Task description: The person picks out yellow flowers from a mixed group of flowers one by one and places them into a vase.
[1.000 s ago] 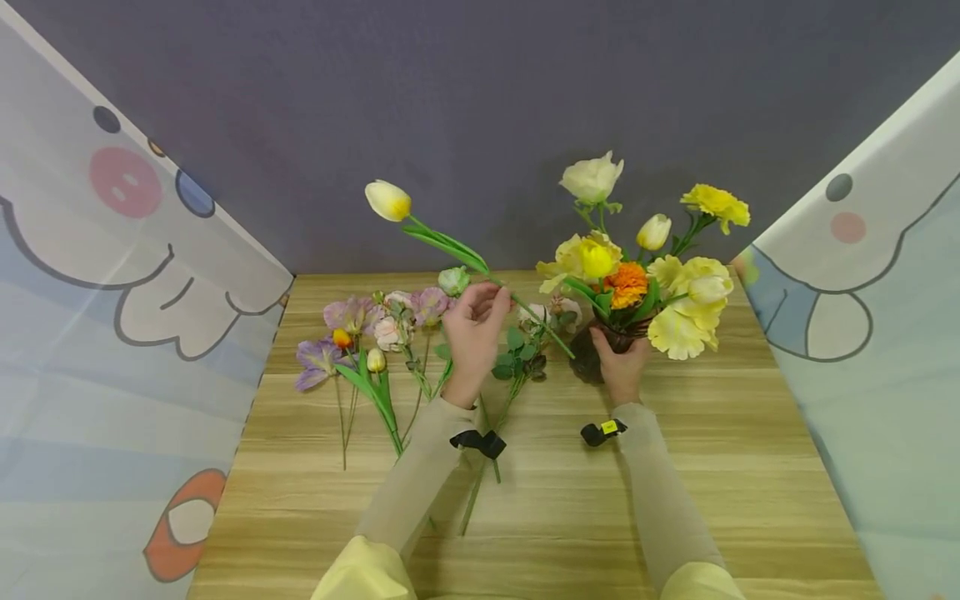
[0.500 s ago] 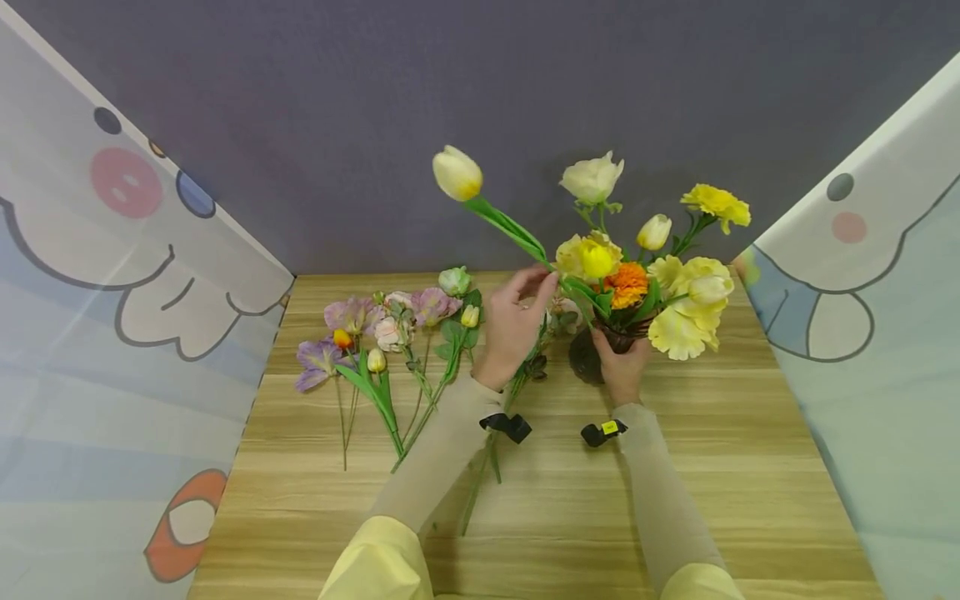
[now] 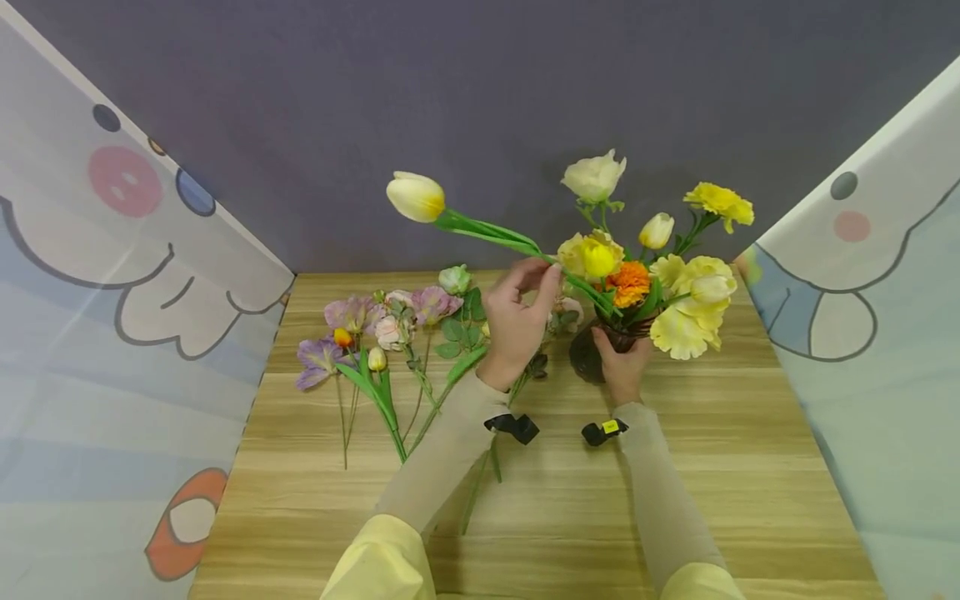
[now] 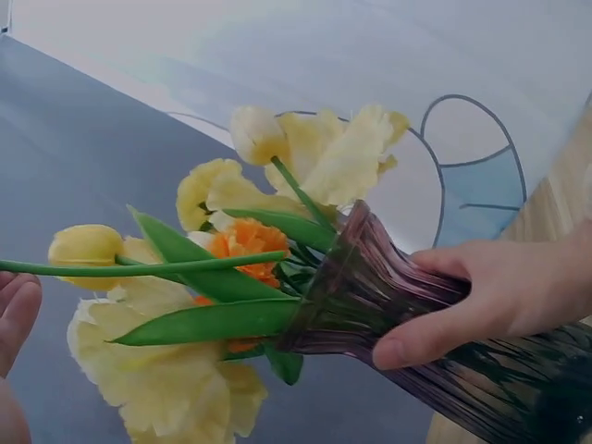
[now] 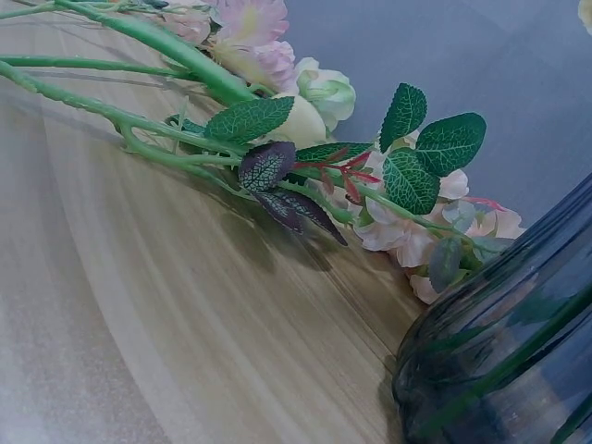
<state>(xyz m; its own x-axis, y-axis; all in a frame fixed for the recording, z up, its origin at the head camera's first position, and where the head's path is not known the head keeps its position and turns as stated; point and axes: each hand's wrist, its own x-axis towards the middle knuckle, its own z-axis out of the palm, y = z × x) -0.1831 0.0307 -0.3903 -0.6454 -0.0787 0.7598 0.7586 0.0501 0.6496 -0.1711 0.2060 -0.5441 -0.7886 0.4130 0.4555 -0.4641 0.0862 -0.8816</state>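
Left of the vase (image 3: 587,354), the left hand (image 3: 516,325) pinches a white tulip (image 3: 416,198) mid-stem, fingers closed, apparently leaving its lower end free beside the vase's mouth. The right hand (image 3: 624,371) curls round the vase, probably steadying it under spreading yellow blooms (image 3: 688,325). Loose flowers (image 3: 352,317) lie left of the vase, likely for easy reach.

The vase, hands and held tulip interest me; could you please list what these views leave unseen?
Right hand: left wrist view, most fingers hidden behind the vase.
Vase: right wrist view, upper part cut off by the right edge.
Held tulip: left wrist view, bloom cut off by the left edge.
Left hand: left wrist view, mostly cut off by the left edge.
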